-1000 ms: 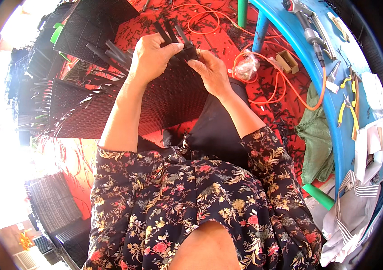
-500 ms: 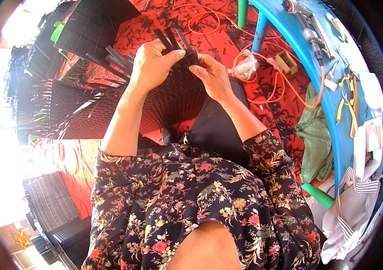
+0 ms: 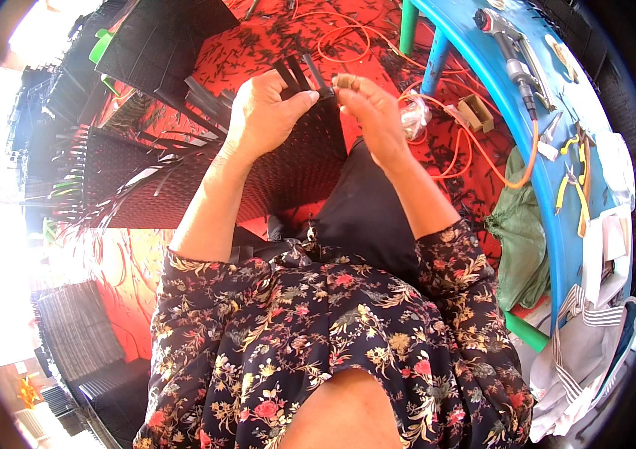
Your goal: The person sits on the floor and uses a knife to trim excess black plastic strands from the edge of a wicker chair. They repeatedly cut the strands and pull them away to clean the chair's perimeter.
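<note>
Upper centre: left hand grips black strips atop the woven panel; right hand pinches the strip ends between closed fingertips.

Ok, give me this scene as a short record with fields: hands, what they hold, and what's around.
left hand: grips the top edge of a dark woven panel, loose strips sticking up
right hand: pinches a strip end at the same edge
floor: red, strewn with dark offcuts
right side: blue table with pliers and an orange hose
</note>
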{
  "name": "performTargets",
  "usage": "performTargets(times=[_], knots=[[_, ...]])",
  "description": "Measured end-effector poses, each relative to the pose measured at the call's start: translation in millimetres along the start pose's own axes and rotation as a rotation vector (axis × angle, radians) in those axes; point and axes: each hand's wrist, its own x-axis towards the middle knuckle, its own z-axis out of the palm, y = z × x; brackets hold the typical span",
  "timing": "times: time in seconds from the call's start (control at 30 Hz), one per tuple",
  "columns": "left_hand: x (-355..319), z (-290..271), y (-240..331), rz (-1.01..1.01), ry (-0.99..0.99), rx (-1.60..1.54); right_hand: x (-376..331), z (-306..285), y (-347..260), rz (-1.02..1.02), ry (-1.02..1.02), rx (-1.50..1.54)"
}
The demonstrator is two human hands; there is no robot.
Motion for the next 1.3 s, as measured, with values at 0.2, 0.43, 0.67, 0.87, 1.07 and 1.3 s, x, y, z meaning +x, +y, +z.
performTargets(times=[0.2,0.43,0.67,0.87,1.07,1.3], knots=[[-2,3,-4,0.094,0.057,-0.044,40,9,-34,0.085,-0.091,-0.206],[-3,2,-6,0.072,0.060,-0.012,53,7,-34,0.129,-0.232,-0.348],[-4,4,-5,0.119,0.104,-0.008,45,13,-26,0.174,-0.163,-0.209],[-3,1,-4,0.103,0.072,0.128,47,18,-34,0.195,-0.180,-0.137],[-4,6,-3,0.113,0.137,0.142,48,19,-28,0.133,-0.175,-0.222],[-5,5,1,0.033,0.104,0.129,36,20,-36,0.065,-0.165,-0.387]])
